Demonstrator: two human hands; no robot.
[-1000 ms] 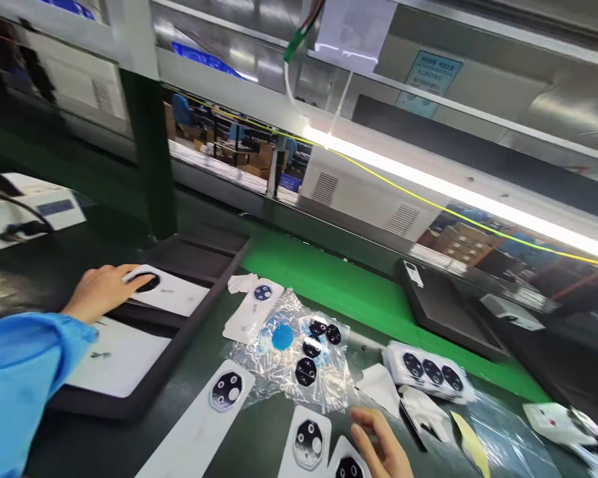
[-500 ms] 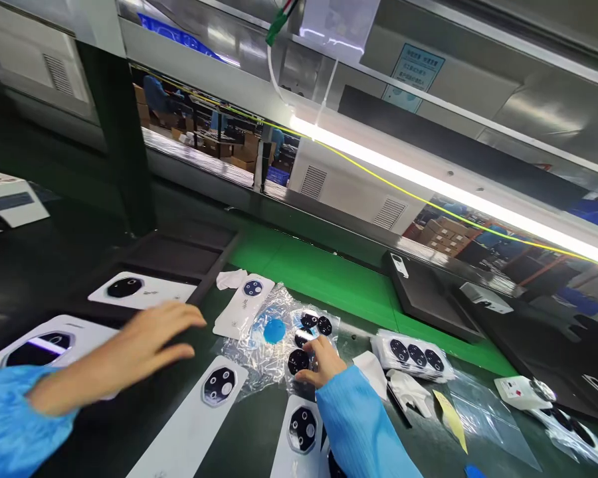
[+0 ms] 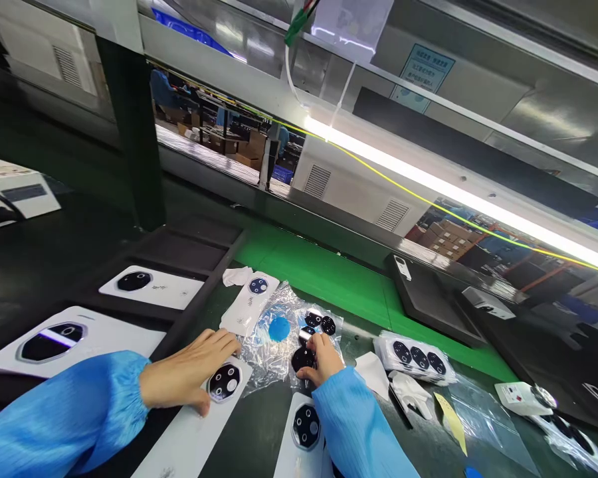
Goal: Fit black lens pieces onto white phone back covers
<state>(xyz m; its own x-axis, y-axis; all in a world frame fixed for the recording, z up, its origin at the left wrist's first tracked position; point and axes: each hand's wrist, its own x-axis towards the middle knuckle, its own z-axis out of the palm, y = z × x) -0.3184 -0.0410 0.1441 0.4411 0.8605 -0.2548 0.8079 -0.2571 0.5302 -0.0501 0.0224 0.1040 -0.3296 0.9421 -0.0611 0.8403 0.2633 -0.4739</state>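
Black and glossy, the round disc (image 3: 301,359) lies on the crinkled clear film (image 3: 264,364), at the fingertips of the right hand (image 3: 327,360). Thumb and forefinger are bent together at its edge; whether they grip it or only touch it, I cannot tell. Smears or scratches seem the likeliest trouble, since bare fingertips meet a shiny face, and a steep pinch could make the thin disc slip or drag the loose film along with it. Just beyond, the other black discs (image 3: 328,325) sit close enough to be knocked by a knuckle, near the blue disc (image 3: 280,328). The left hand (image 3: 187,372) is open, palm down, fingers spread over the upper end of the long white panel (image 3: 192,435), beside its octagonal black inset (image 3: 224,382). Uneven pressure there could skew the panel, and a stray thumb could mark the inset. Farther left, the dark tray (image 3: 218,271) holds more white panels (image 3: 172,289); the left sleeve (image 3: 74,405) reaches across it, so a low forearm could shift them.
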